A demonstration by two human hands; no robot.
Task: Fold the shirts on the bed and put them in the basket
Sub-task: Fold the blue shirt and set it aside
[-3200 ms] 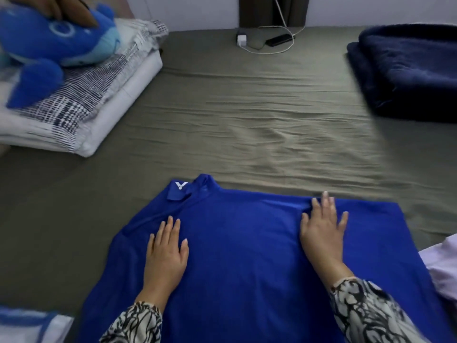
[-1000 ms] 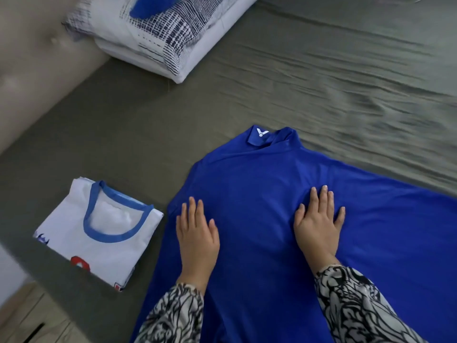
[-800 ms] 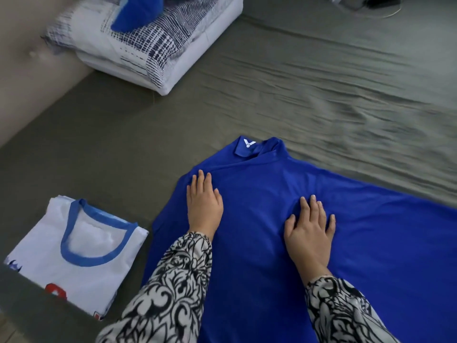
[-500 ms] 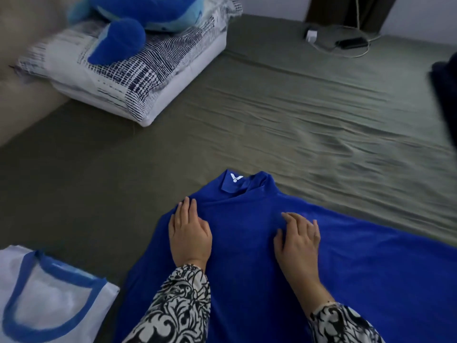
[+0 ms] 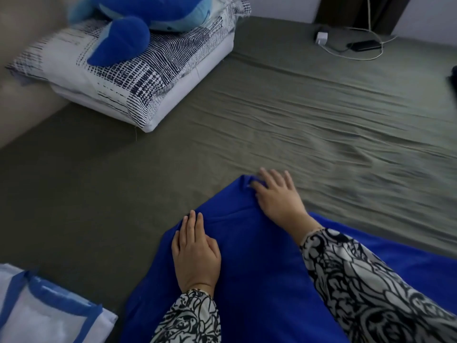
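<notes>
Blue shirt [image 5: 259, 263] lay on the bed [image 5: 272, 120]; left hand [image 5: 196, 253] pressed flat on it, right hand [image 5: 277, 194] pinching its collar.

A patterned pillow [image 5: 138, 78] lies at the far left, stacked on a white pillow [image 5: 188, 95]. A blue plush toy [image 5: 138, 23] rests on top. At the far edge, a white charger [image 5: 321, 37], its cable [image 5: 356, 56] and a black adapter [image 5: 364, 45] lie together. A dark blanket [image 5: 453, 80] shows at the right edge.
</notes>
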